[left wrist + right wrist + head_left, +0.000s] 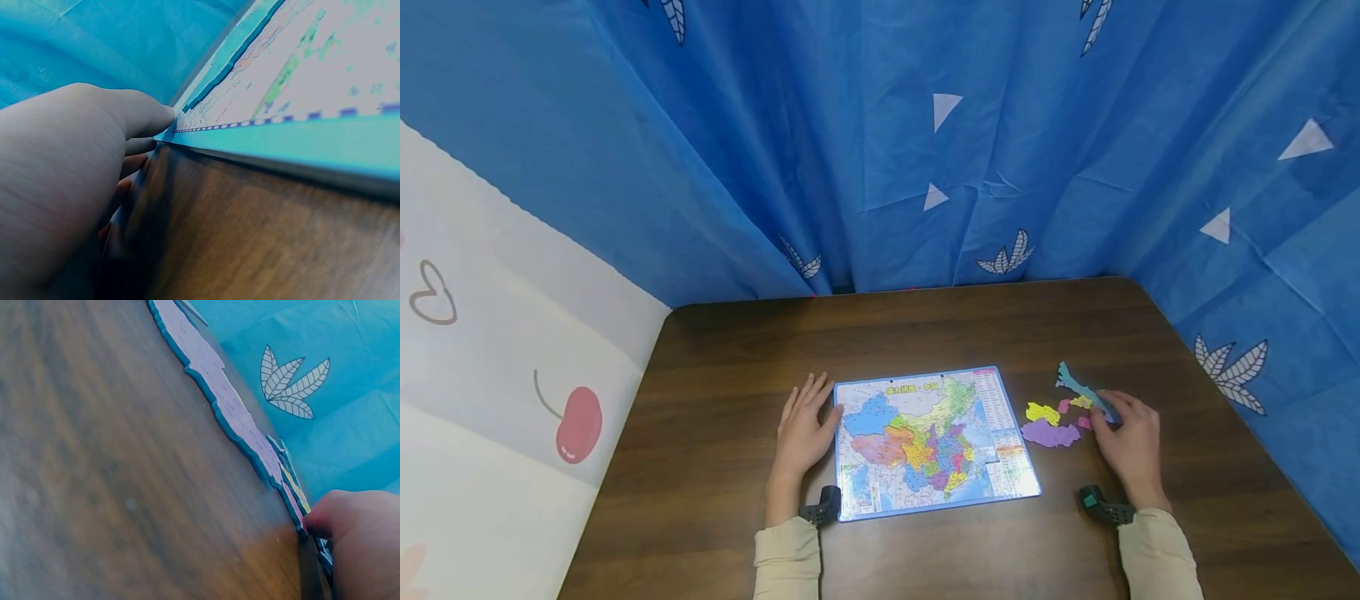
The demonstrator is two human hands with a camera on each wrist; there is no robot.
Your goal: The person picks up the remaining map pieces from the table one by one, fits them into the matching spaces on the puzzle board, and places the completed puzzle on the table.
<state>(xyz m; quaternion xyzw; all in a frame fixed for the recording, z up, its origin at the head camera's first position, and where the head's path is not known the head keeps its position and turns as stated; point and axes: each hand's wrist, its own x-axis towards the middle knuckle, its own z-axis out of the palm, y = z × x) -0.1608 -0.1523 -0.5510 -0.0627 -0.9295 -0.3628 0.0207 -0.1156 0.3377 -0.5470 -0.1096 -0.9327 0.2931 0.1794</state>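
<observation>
In the head view, a dark brown wooden table (715,467) spreads under both hands; a blue curtain (887,150) with white triangles and leaf prints hangs beyond them and to their right, and a white cloth (490,333) with a cherry print is well off to the left. The left hand (802,433) lies with relaxed, nearly straight fingers, its thumb at the left edge of a map board (917,404). From there the board lies flat, long axis running across toward the right hand (1131,446), its right end angled slightly away from the person and its title along the far edge. The right hand's thumb and forefinger are at the near end of a teal piece (1078,388), whose long axis slants forward and leftward from them; whether they pinch it or just touch it, I cannot tell. Left of that hand lie a purple piece (1051,433), lengthwise left to right, and, just beyond it, a yellow piece (1042,412). In the left wrist view, the thumb touches the board's corner, with wood grain below and curtain behind. In the right wrist view, the purple piece lies flat, stretching away from the thumb, which is at a small pink piece (295,504); the fingertips are hidden.
</observation>
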